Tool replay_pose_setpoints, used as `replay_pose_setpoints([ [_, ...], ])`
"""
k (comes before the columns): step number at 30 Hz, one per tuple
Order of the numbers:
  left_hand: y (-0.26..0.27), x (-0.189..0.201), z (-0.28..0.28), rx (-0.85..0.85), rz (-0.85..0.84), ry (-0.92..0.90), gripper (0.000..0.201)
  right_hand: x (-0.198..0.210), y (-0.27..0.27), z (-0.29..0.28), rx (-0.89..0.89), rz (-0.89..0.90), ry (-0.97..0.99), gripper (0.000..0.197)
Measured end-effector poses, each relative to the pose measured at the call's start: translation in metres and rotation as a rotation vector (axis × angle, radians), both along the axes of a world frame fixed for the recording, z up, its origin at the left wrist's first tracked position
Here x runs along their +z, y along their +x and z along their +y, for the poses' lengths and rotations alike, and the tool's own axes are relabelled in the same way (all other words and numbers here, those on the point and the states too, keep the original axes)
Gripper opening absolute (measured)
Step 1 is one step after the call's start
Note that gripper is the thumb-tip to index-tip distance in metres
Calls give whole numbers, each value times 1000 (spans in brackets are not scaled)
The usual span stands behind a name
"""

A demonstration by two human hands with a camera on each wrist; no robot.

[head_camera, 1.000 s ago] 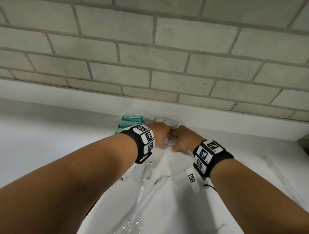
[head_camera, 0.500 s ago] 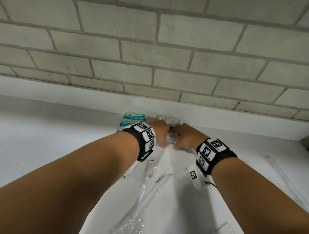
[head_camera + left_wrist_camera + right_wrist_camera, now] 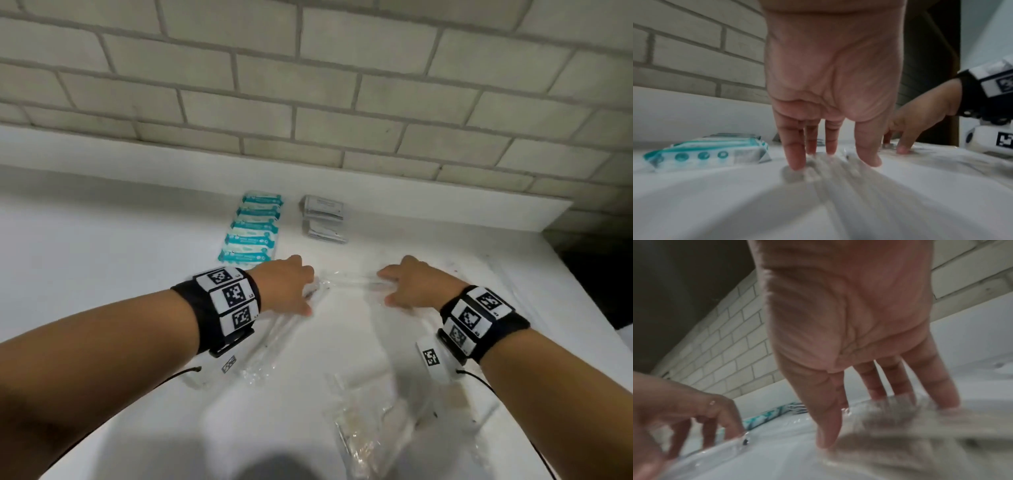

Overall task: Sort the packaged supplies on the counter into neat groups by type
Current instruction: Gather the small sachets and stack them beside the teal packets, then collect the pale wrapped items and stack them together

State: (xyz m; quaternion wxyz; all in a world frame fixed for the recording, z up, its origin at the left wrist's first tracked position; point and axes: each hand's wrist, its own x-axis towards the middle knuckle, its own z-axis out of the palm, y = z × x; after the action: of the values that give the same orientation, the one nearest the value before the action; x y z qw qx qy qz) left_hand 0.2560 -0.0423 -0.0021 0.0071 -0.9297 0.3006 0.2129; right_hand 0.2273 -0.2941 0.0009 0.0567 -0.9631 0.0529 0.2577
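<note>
Two hands: both are down on the white bench [image 3: 102, 240], palms lowered, fingers spread.
Head view, left hand [image 3: 284, 287]: fingers straight and apart, tips on a clear plastic packet [image 3: 274, 339] that runs back towards the wrist.
Head view, right hand [image 3: 416, 286]: fingers apart, pressing on a second clear packet [image 3: 356, 279] that lies between the two hands.
Head view, sorted groups: a row of teal-and-white packs [image 3: 251, 231] sits towards the wall, overlapping one another; just beside it on the right, a small stack of grey sachets [image 3: 323, 217].
Head view, loose supplies: more clear wrappers [image 3: 370, 425] lie near the front edge, well apart from the sorted rows.
Head view, backdrop: a pale brick wall [image 3: 308, 85] rises behind a white upstand.
Left wrist view, left hand [image 3: 830, 91]: fingers [image 3: 795, 154] straight, slightly parted, tips on the bench; clamped on nothing.
Left wrist view, neighbours: teal-and-white packs [image 3: 709, 154] to the left, right hand [image 3: 920, 120] to the right with fingertips down.
Right wrist view, right hand [image 3: 855, 331]: fingers [image 3: 941, 386] splayed, tips on blurred clear wrapping [image 3: 890, 426]; nothing gripped.
Right wrist view, left hand [image 3: 694, 415]: blurred at the left edge, fingertips on a clear packet [image 3: 731, 444].
</note>
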Motion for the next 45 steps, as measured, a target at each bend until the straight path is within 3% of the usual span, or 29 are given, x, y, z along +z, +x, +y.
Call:
replay_pose_setpoints([
  [2, -18, -2, 0, -15, 11, -41, 64, 5, -26, 7, 26, -13, 146, 47],
  [5, -40, 4, 0, 29, 45, -76, 66, 18, -60, 6, 8, -124, 263, 55],
  [9, -70, 11, -2, 26, -48, -153, 57, 37, -102, -19, -97, -306, 369, 31],
  [11, -87, 13, -7, -54, -76, -218, 43, 44, -124, -28, -102, -311, 334, 17],
  [13, -105, 14, -15, -211, -15, -215, 34, 47, -141, -29, -78, -227, 247, 16],
  [16, -134, 10, -29, -434, 111, -54, 44, 43, -160, -26, -38, -70, 55, 19],
  [18, -146, 1, -35, -497, 71, 15, 53, 38, -168, -26, -71, -19, -10, 21],
  [19, -148, -4, -38, -490, 34, 5, 53, 34, -172, -26, -94, 0, -43, 25],
  [21, -148, -9, -40, -409, 5, -20, 51, 18, -177, -25, -148, 14, -127, 52],
  [23, -144, -9, -42, -323, 4, 30, 50, 0, -180, -22, -225, -58, -142, 73],
  [25, -143, -7, -44, -261, 8, 90, 50, -11, -181, -19, -274, -151, -123, 81],
  [28, -144, -6, -50, -166, 13, 108, 40, -15, -175, -18, -277, -175, -45, 71],
  [32, -150, -7, -67, 50, 25, -137, 10, -15, -166, -30, -261, -157, 191, 52],
  [35, -153, -13, -76, 166, 76, -251, 27, 0, -160, -56, -315, -203, 324, 52],
  [38, -157, -24, -88, 163, 71, -221, 35, 16, -150, -92, -385, -258, 298, 45],
  [40, -160, -28, -95, 195, 71, -235, 39, 19, -145, -106, -356, -199, 251, 42],
  [45, -168, -30, -105, 263, 97, -276, 74, -2, -135, -109, -195, -19, 185, 64],
])
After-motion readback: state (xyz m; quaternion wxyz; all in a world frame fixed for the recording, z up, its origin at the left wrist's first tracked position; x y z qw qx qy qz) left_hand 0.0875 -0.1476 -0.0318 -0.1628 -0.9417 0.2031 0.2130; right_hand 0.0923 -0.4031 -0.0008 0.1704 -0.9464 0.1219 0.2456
